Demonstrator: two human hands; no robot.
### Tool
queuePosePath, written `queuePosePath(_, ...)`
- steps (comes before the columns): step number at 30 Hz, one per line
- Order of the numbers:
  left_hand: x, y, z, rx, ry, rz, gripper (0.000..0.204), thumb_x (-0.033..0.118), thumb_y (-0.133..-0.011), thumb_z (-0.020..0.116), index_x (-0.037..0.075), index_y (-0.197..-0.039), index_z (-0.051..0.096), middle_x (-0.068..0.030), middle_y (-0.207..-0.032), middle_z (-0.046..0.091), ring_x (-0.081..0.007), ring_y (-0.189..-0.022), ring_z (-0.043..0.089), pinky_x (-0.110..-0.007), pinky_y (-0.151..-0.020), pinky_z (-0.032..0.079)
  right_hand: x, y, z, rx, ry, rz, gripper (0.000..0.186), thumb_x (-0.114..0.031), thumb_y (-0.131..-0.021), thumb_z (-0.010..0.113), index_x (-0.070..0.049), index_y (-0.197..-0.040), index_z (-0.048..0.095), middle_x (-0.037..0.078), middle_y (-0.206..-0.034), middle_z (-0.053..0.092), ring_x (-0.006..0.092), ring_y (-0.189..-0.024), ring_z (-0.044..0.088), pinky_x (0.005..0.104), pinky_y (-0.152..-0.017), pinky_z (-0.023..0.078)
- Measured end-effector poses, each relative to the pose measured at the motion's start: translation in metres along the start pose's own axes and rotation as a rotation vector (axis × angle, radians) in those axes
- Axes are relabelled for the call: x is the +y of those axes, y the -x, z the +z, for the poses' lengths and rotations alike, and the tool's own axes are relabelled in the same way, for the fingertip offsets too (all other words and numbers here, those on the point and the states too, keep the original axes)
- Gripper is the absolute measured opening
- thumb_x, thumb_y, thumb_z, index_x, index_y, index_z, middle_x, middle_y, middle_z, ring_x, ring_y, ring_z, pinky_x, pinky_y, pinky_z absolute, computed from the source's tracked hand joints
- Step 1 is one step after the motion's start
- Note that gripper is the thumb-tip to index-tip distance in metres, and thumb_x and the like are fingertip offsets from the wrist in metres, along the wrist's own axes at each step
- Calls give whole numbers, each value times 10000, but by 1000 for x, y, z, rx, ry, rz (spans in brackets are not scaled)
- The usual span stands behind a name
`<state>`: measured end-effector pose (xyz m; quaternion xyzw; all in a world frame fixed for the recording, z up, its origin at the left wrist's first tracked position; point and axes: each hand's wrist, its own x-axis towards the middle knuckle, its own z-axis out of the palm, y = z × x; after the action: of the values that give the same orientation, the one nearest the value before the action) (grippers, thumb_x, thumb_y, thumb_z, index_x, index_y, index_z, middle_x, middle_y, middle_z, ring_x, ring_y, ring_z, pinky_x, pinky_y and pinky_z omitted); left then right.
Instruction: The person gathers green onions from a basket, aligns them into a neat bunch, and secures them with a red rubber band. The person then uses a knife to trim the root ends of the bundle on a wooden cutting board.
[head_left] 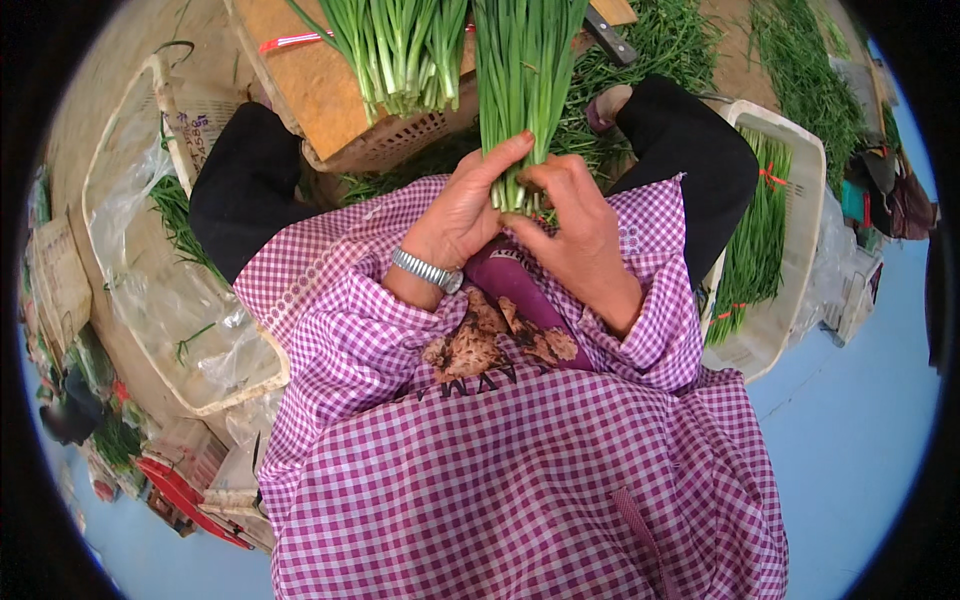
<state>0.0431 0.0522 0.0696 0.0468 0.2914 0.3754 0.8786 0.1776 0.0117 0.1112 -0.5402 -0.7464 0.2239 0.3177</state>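
Observation:
A bundle of long green garlic chives (525, 80) stands in front of my chest, its pale cut ends toward me. Wrapped around its lower part from the left is my left hand (465, 200), thumb lying across the stems and a metal watch at the wrist. My right hand (580, 225) is closed at the pale ends from the right, with bent fingers and the thumb below them. A second bunch of chives (405, 55) lies on the wooden board (310, 85) just beyond, its pale ends also facing me.
A knife (612, 38) with a dark handle lies at the board's right edge. Loose chives (660, 40) cover the floor beyond. On the right, a white basket (803, 290) holds tied bundles; on the left, another white basket (215, 405) has clear plastic and a few chives inside.

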Motion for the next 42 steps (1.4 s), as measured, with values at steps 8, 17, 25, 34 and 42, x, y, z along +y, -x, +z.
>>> queuePosePath(8, 4, 4, -1, -84, 119, -53, 318, 234, -930, 505, 19, -1164, 524, -106, -1074, 616, -192, -970, 599, -345, -864, 491, -1, 7, -2, 35, -69, 102, 319, -36, -688, 700, -15, -967, 547, 129, -906, 520, 289, -786, 563, 361, -645, 473)
queuePosePath(17, 0, 0, -10, -57, 70, -114, 334, 236, -965, 446, 22, -1217, 490, -118, -1132, 582, -208, -1016, 576, -363, -875, 489, -7, -1, -3, -59, 151, -112, 359, -85, -653, 701, -49, -992, 585, 95, -859, 487, 275, -785, 513, 362, -644, 423)
queuePosePath(25, -2, 0, -10, -30, -26, -86, 350, 254, -989, 381, 15, -1226, 480, -103, -1135, 585, -201, -996, 590, -356, -861, 489, -8, -2, 1, -64, 171, -63, 227, -47, -667, 678, -38, -864, 566, 95, -816, 469, 282, -768, 505, 374, -629, 421)
queuePosePath(34, -3, -4, -11, -84, -85, -122, 442, 300, -995, 329, -7, -1300, 416, -162, -1212, 552, -239, -1085, 561, -375, -922, 470, -7, 14, -2, -64, -246, 196, 161, -16, -707, 680, -27, -824, 570, 68, -794, 501, 202, -709, 515, 285, -618, 425)
queuePosePath(42, 2, -1, -9, -145, -115, -223, 489, 387, -990, 294, 50, -1326, 409, -126, -1269, 525, -261, -1111, 555, -416, -878, 508, -8, 31, -26, 101, -494, 546, 88, -70, -866, 601, 10, -887, 571, 22, -794, 600, 55, -700, 506, 206, -621, 412)
